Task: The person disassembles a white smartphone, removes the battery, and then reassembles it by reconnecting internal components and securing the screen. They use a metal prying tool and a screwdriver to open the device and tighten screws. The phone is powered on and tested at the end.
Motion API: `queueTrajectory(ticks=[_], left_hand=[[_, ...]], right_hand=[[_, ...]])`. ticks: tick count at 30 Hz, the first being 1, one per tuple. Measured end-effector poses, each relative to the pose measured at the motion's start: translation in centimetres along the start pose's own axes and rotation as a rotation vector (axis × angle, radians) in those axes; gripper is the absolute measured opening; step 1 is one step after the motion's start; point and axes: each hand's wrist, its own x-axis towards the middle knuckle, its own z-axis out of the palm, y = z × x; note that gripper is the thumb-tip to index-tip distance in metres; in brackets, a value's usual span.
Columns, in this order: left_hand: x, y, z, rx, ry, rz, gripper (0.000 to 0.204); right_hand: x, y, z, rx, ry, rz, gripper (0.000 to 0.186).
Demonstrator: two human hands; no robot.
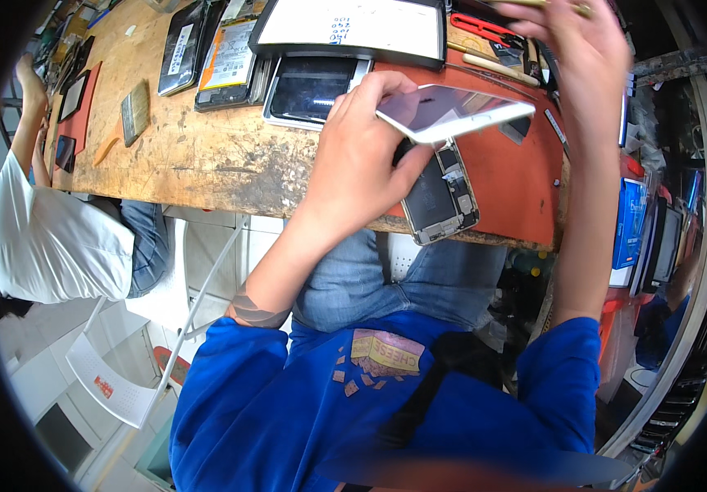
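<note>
My left hand [358, 152] grips a white phone screen [456, 111], lifted at an angle over an opened phone body [440, 201] whose dark battery and metal parts show. The phone body lies at the front edge of an orange-red mat [513, 213], partly hidden by my fingers. My right hand [583, 49] is raised at the upper right, slightly blurred, closed on a thin gold-coloured tool [563, 8], whose far end is out of sight.
The worn wooden bench [198, 156] holds dismantled phones [226, 61], a white-faced tray [345, 25], a brush [134, 111] and hand tools [489, 66]. A co-worker [58, 238] sits at left beside a white chair [111, 377]. Stacked items [640, 230] crowd the right.
</note>
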Motion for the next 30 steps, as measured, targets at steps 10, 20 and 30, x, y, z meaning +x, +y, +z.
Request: queueTrajectory(ticks=[10, 20, 30], left_hand=[[-0.1, -0.1, 0.5, -0.021, 0.079, 0.045, 0.041], [-0.2, 0.1, 0.4, -0.099, 0.087, 0.001, 0.031], [-0.1, -0.1, 0.5, -0.241, 0.152, 0.012, 0.024]], right_hand=[[4.2, 7.7, 5.3, 0.032, -0.287, 0.167, 0.004], [0.9, 3.1, 1.0, -0.074, -0.103, 0.018, 0.03], [-13.0, -1.1, -1.2, 0.127, 0.272, 0.129, 0.038]])
